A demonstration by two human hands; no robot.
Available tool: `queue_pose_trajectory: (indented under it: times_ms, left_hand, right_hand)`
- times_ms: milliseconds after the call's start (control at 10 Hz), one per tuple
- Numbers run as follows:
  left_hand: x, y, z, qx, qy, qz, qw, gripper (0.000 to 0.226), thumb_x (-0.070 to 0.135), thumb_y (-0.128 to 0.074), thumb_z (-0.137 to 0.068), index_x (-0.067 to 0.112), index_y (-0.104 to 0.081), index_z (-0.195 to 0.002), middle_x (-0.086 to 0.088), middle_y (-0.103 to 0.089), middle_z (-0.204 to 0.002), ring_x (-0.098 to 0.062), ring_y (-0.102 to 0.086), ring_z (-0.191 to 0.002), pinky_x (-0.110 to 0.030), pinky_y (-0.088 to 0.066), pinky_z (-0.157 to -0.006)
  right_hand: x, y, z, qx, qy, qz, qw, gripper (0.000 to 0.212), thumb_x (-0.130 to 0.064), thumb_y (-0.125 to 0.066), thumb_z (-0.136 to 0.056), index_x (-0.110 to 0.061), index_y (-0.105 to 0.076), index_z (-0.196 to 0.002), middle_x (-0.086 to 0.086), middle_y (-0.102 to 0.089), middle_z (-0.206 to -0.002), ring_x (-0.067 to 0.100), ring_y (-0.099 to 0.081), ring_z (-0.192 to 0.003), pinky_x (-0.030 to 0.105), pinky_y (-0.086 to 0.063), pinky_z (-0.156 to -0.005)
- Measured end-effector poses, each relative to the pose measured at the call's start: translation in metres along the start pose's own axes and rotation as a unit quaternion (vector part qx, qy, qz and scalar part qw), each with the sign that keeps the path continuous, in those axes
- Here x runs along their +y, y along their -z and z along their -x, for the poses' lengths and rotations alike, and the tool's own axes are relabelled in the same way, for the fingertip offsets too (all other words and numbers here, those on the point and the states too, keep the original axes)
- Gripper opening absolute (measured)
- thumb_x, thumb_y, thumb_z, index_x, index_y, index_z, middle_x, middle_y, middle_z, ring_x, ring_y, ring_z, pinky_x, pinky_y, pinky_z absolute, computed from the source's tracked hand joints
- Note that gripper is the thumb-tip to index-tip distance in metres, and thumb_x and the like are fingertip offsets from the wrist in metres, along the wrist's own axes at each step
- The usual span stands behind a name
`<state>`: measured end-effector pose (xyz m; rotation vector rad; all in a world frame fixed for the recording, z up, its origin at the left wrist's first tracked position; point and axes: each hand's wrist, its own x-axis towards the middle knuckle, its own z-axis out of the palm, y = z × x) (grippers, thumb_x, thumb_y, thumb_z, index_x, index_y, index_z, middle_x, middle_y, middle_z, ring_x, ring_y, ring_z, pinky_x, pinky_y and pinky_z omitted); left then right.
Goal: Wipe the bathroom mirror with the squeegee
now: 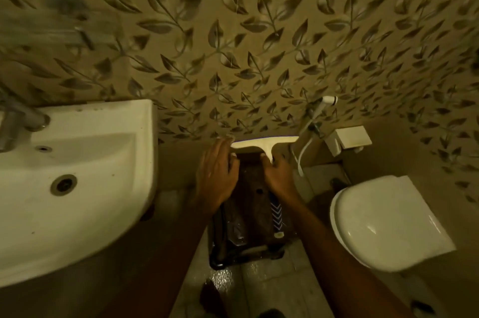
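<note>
R hand (278, 175) grips the handle of the white squeegee (264, 143) at frame center, blade held horizontal w/ its left tip just beside the L hand (216, 175), whose fingers are spread loose, grasping nothing, above a dark stool (248, 227) btwn sink (85, 188) and toilet (388, 221).

One squeegee (264, 145), two hands (216, 175) (278, 175).

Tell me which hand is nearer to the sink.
Left. The left hand is beside the sink; the right hand, holding the squeegee, is farther, toward the toilet.
</note>
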<state>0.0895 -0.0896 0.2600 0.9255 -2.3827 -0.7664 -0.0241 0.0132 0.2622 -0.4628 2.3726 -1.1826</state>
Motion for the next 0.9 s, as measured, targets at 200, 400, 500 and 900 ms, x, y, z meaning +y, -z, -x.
queue_pose_trajectory:
  times_ms: [200,400,500,900]
  left_hand:
    - [-0.020,-0.095,0.001,-0.058,0.039,-0.004,0.998,0.047,0.027,-0.040,-0.094,0.010,-0.045,-0.138,-0.008,-0.046,-0.145,-0.024,-0.037,-0.137,-0.042,-0.032,-0.111]
    - [-0.062,-0.187,0.006,-0.117,0.086,-0.048,0.988,0.053,0.022,-0.042,-0.097,0.010,-0.031,-0.147,-0.006,-0.028,-0.155,-0.020,-0.019,-0.145,-0.040,-0.022,-0.116]
    - [-0.084,-0.219,0.003,-0.140,0.079,-0.073,0.984,0.056,0.022,-0.042,-0.096,0.010,-0.026,-0.148,-0.006,-0.023,-0.157,-0.020,-0.015,-0.146,-0.039,-0.019,-0.117]
    - [-0.092,-0.248,-0.002,-0.133,0.085,-0.125,0.979,0.057,0.028,-0.035,-0.092,0.009,-0.033,-0.146,-0.008,-0.033,-0.153,-0.023,-0.025,-0.143,-0.038,-0.022,-0.113]
  right_hand:
    - [0.083,-0.014,-0.064,-0.068,-0.049,0.056,0.995,0.044,-0.045,-0.040,-0.101,-0.009,-0.052,-0.124,0.016,-0.062,-0.120,0.035,-0.057,-0.112,0.050,-0.046,-0.096]
    - [0.154,-0.051,-0.142,-0.097,-0.114,0.054,0.987,0.047,-0.042,-0.041,-0.102,-0.005,-0.052,-0.128,0.020,-0.059,-0.126,0.039,-0.054,-0.115,0.046,-0.044,-0.097]
    - [0.184,-0.070,-0.166,-0.124,-0.113,0.054,0.984,0.045,-0.040,-0.042,-0.102,-0.004,-0.053,-0.126,0.020,-0.063,-0.119,0.037,-0.060,-0.107,0.049,-0.048,-0.094]
    - [0.207,-0.078,-0.176,-0.054,-0.058,0.063,0.995,0.037,-0.032,-0.049,-0.100,0.002,-0.064,-0.103,0.013,-0.066,-0.091,0.023,-0.063,-0.084,0.035,-0.049,-0.080]
